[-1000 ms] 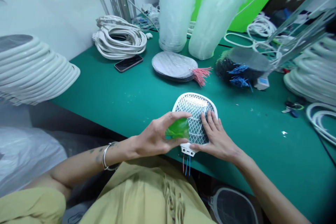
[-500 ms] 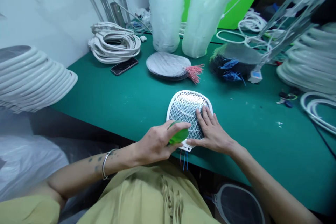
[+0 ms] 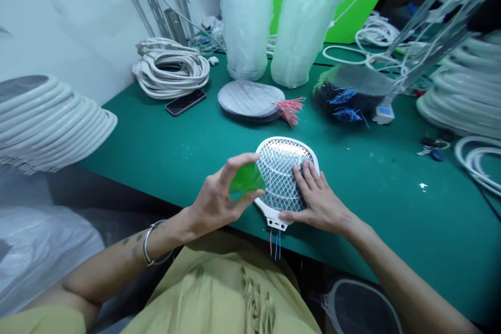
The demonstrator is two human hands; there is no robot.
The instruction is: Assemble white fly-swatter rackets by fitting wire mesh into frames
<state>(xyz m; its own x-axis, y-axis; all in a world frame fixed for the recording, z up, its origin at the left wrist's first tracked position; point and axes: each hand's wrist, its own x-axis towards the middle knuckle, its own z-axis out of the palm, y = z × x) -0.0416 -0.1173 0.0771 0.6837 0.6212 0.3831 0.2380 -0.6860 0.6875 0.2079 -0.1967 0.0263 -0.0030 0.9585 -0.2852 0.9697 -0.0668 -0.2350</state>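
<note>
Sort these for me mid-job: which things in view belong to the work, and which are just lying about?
In the work:
racket, under the right hand
green piece, in the left hand
mesh stack, probably parts
frames, probably parts

Apparently lying about:
phone
keys

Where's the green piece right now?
In the head view, the green piece is near the centre, held between the thumb and fingers of the left hand, at the left side of the white-framed mesh under the right hand.
</note>
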